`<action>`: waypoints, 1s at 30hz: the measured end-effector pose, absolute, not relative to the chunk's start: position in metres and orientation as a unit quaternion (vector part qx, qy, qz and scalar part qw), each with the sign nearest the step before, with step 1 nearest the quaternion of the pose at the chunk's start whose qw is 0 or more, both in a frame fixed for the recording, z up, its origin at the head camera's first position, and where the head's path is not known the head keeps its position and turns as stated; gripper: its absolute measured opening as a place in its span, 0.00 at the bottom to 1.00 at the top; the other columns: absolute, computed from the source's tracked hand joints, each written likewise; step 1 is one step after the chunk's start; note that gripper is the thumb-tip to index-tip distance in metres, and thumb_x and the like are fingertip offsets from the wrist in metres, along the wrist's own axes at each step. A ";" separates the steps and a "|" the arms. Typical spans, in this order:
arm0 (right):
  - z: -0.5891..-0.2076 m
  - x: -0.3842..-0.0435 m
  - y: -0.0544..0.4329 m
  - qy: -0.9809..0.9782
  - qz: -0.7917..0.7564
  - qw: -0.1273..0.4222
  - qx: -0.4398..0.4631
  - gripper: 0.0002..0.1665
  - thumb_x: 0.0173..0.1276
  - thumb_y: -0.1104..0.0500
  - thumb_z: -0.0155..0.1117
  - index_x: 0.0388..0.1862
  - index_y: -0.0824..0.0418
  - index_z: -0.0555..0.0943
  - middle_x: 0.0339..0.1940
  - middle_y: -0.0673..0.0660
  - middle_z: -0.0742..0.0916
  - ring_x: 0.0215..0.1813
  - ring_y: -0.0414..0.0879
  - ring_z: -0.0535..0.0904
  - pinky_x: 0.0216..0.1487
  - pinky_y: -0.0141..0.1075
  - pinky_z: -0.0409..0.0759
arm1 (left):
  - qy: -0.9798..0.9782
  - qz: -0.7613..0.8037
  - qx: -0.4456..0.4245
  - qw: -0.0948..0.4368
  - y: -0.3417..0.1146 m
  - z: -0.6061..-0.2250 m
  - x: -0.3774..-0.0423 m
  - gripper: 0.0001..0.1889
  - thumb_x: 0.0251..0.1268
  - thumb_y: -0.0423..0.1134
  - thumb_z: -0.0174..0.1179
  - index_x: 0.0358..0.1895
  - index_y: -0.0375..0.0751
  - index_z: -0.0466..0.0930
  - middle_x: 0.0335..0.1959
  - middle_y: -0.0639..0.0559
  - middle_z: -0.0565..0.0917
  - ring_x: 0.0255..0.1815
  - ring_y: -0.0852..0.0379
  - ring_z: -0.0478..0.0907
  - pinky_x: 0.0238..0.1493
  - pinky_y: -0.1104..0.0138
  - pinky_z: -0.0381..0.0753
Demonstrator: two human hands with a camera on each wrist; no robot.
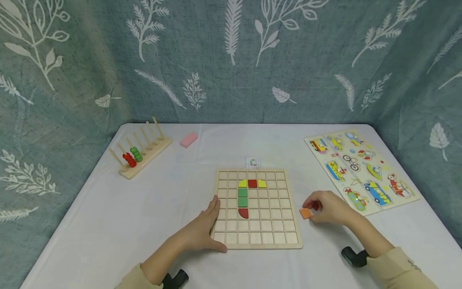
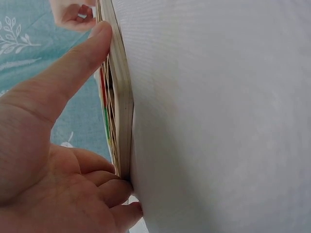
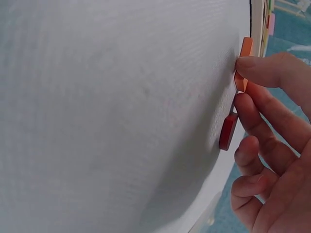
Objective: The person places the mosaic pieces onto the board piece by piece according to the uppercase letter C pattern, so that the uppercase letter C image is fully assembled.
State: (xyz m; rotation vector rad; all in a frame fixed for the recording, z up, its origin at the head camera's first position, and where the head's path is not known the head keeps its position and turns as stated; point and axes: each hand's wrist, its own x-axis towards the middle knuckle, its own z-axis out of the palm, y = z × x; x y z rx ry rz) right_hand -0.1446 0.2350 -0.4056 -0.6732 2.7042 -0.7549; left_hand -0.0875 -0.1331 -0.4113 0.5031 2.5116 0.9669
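A wooden grid board point(image 1: 256, 246) lies on the white table. Several flat tiles sit in its cells: two yellow quarter-rounds, a red square point(image 1: 252, 183), two green squares point(image 1: 243, 192) and a red quarter-round point(image 1: 244, 212). At the board's near left corner rests my left hand point(image 1: 200, 230), fingers along the left side and thumb at the front edge. Right of the board, my right hand point(image 1: 332, 208) pinches an orange square tile point(image 1: 305, 213) between thumb and fingers. In the right wrist view a red tile point(image 3: 228, 131) lies on the cloth close to those fingers.
Behind the board lies a small pattern card point(image 1: 253, 162). At the back left stand a peg rack point(image 1: 146, 160) with red and green beads and a pink block point(image 1: 189, 139). A vehicle picture puzzle point(image 1: 361, 168) occupies the right side, near my right forearm.
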 end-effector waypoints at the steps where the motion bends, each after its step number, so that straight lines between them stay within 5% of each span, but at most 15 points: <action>1: -0.406 -0.145 0.235 0.929 -0.259 0.128 -0.233 0.14 0.43 0.64 0.73 0.32 0.57 0.82 0.27 0.45 0.79 0.30 0.41 0.70 0.29 0.30 0.71 | 0.898 0.347 0.181 0.200 -0.133 -0.411 -0.088 0.66 0.32 0.53 0.75 0.69 0.25 0.40 0.72 0.35 0.36 0.71 0.40 0.39 0.66 0.47 0.47; 30: -0.406 -0.139 0.232 0.937 -0.269 0.085 -0.207 0.14 0.42 0.62 0.74 0.30 0.56 0.83 0.23 0.45 0.78 0.28 0.41 0.69 0.27 0.31 0.68 | 0.901 0.341 0.179 0.200 -0.134 -0.414 -0.088 0.66 0.31 0.52 0.75 0.69 0.26 0.40 0.72 0.36 0.35 0.71 0.41 0.38 0.66 0.48 0.46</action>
